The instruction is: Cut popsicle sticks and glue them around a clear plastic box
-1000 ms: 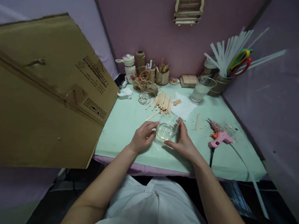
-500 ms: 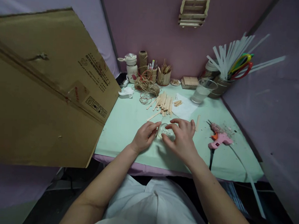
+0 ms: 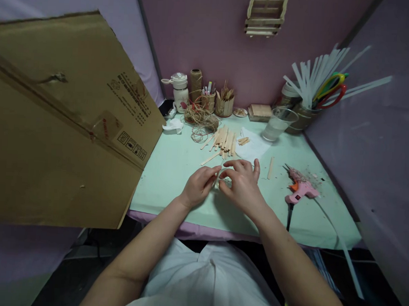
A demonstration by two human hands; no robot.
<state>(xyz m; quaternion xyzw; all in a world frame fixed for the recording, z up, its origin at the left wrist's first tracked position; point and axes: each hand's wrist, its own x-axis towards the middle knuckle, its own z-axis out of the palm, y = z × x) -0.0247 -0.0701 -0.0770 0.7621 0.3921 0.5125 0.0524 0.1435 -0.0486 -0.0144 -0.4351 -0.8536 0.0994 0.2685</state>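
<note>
My left hand (image 3: 198,185) is closed, thumb and fingers pinched on the left rim of a small clear container (image 3: 218,182) near the table's front. My right hand (image 3: 242,184) arches over the container's right side, thumb and fingers curved and apart, its fingertips close to my left fingertips. It hides most of the container, and whether it touches the rim is hard to tell. Just beyond lies a pile of wooden craft sticks (image 3: 226,140), with one stick (image 3: 210,159) lying apart in front of it.
A large cardboard sheet (image 3: 65,132) leans at the left. A pink glue gun (image 3: 301,191) and a loose stick (image 3: 270,168) lie right. Behind are tangled twine (image 3: 201,121), a white bottle (image 3: 180,94), a plastic cup (image 3: 275,127) and a holder (image 3: 304,121) with white sticks and scissors.
My right hand has moved a little left, closer to my left hand, and now covers more of the container. My left hand has hardly moved.
</note>
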